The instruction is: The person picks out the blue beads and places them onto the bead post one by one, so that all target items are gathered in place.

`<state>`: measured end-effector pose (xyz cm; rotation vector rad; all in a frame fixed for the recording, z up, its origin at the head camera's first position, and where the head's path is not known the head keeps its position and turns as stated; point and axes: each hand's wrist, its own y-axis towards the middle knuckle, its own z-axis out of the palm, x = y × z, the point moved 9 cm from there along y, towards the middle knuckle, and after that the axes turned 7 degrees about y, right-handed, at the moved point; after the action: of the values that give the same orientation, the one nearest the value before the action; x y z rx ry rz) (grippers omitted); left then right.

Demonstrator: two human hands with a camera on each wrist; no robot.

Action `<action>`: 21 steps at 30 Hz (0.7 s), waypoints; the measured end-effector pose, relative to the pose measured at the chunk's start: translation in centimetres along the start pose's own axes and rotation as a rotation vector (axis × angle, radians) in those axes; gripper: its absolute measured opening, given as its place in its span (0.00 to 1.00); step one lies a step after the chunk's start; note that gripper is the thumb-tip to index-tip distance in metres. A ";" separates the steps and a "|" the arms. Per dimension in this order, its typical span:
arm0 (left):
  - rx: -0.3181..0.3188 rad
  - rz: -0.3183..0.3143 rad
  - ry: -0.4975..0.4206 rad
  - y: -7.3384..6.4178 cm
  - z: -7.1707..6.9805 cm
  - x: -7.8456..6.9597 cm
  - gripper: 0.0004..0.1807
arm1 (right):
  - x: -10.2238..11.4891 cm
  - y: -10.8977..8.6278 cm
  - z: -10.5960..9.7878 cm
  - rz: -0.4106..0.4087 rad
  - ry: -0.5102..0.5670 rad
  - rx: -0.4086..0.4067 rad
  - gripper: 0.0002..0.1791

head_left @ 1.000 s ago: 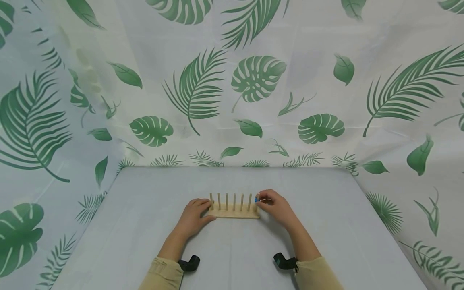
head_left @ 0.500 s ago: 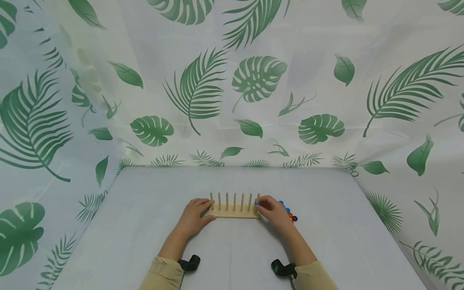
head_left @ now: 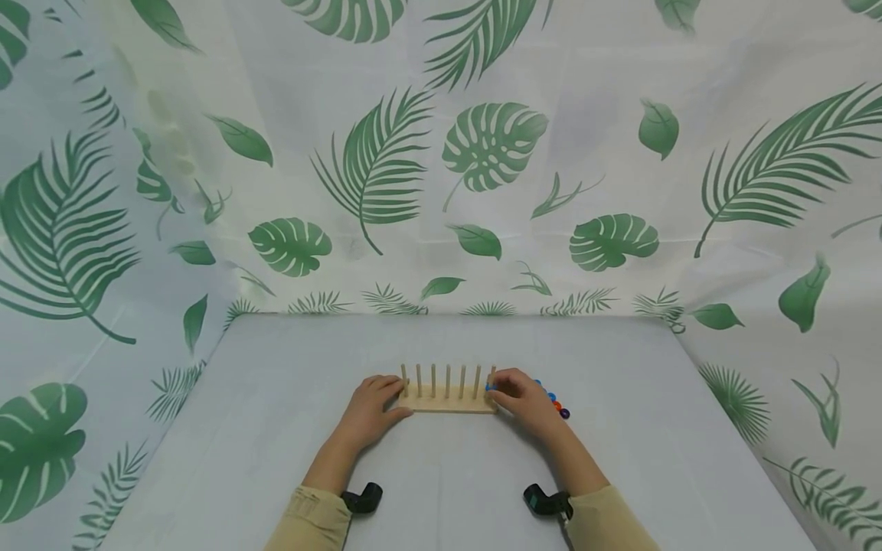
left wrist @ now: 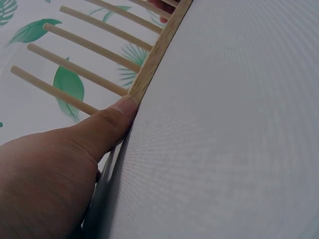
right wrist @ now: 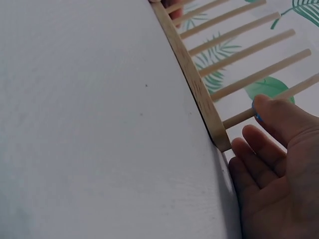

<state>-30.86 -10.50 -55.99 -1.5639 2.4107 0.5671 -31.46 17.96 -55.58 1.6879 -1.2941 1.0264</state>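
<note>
A light wooden peg board [head_left: 448, 405] with a row of several upright pegs [head_left: 448, 380] stands on the white table. My left hand [head_left: 372, 409] grips its left end; in the left wrist view the thumb [left wrist: 112, 119] presses against the board's front edge near the end peg. At the opposite end, my right hand [head_left: 524, 398] pinches a small blue bead [head_left: 490, 387] around the rightmost peg, partway down. Only a sliver of that bead shows beside the thumb [right wrist: 274, 114] in the right wrist view. The other right fingers [right wrist: 256, 154] lie beside the board's end.
Several loose beads, blue [head_left: 551, 396], orange [head_left: 557, 405] and dark purple [head_left: 565, 413], lie on the table just right of my right hand, which partly covers the group. A leaf-patterned curtain [head_left: 413, 153] rises behind the table's back edge.
My right hand has brought the blue bead from the rightmost peg's top to lower on it. Loose beads behind that hand have come into view. The left hand keeps its hold.
</note>
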 end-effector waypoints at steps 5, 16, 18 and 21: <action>0.004 -0.004 -0.006 0.0 -0.1 -0.1 0.33 | 0.1 0.1 -0.1 -0.015 -0.027 0.013 0.12; 0.015 -0.012 0.005 0.0 -0.1 0.0 0.33 | 0.5 0.3 0.4 -0.032 -0.149 0.030 0.10; 0.013 -0.010 0.002 0.0 -0.1 -0.1 0.33 | 0.5 0.3 0.4 -0.041 -0.173 0.030 0.09; 0.014 -0.009 0.002 0.0 0.0 -0.1 0.33 | 0.5 0.3 0.5 -0.049 -0.203 0.034 0.09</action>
<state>-30.83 -10.44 -55.95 -1.5687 2.4027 0.5458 -31.63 17.27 -55.26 1.8799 -1.3619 0.8704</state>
